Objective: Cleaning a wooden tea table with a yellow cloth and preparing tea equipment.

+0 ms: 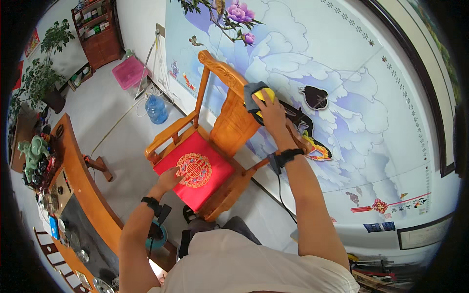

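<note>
A carved wooden armchair (235, 122) stands in front of me, a red seat cushion (222, 171) with a round gold pattern on it. My right hand (272, 115) is closed on a grey and yellow cloth (252, 96), pressed against the top rail of the backrest. Down on the cushion's left part lies my left hand (168, 179), its fingers stretched toward the round pattern and holding nothing. Both wrists wear black straps with small devices. The cloth and the fingers hide part of the top rail.
Behind the chair rises a wall (391, 132) with a pale flower mural. A blue water jug (156, 110) and a pink bin (129, 73) stand near it. On the left is a wooden tea table (93, 180) bearing a green figurine (33, 156). A cable hangs from my right wrist.
</note>
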Demonstrator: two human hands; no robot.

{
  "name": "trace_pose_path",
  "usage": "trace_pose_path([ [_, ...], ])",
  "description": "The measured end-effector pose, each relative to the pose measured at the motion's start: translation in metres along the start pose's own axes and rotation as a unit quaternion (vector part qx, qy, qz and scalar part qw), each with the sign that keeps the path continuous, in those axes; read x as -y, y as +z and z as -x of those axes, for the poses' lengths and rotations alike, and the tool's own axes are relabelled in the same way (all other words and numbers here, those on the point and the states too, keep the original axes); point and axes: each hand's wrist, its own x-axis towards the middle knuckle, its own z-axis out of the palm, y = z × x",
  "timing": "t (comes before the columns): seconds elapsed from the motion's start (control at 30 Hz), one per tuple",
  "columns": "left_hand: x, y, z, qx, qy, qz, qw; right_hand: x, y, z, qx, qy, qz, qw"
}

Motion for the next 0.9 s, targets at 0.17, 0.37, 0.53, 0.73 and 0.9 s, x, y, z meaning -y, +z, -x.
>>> trace_pose_path([
  [0.17, 0.029, -0.005, 0.009, -0.009, -0.03, -0.048, 0.998, 0.031, 0.037, -0.08, 0.011, 0.037, -0.036, 0.999],
  [0.37, 0.042, -0.016, 0.014, 0.035, -0.047, -0.015, 0.998, 0.051, 0.025, -0.138, 0.051, 0.089, -0.227, 0.968],
  [0.53, -0.051, -0.051, 0.003, 0.076, -0.11, -0.01, 0.991, 0.042, 0.043, -0.118, 0.042, 0.14, -0.172, 0.974],
  [0.73, -0.049, -0.052, -0.028, 0.006, 0.022, -0.014, 1.0, 0.028, 0.027, -0.045, -0.063, 0.095, -0.123, 0.986],
  [0.9, -0.163, -0.083, -0.038, 0.017, 0.057, -0.004, 0.998, -0.005, -0.014, 0.037, -0.111, 0.066, -0.087, 0.988],
])
